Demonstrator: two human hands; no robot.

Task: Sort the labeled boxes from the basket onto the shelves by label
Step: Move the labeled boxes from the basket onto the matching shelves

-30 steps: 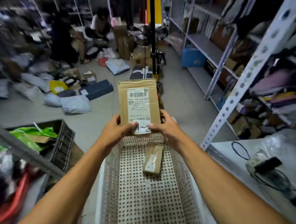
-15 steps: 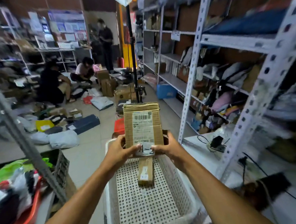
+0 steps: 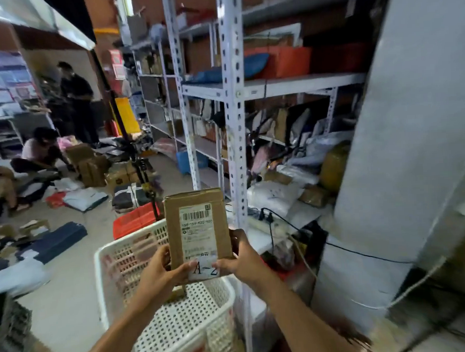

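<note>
Cardboard box being held upright over white basket.
Left hand and right hand are gripping its lower corners, thumbs pressing the label beside a handwritten "A-2". Grey metal shelves are standing just beyond, right.
</note>
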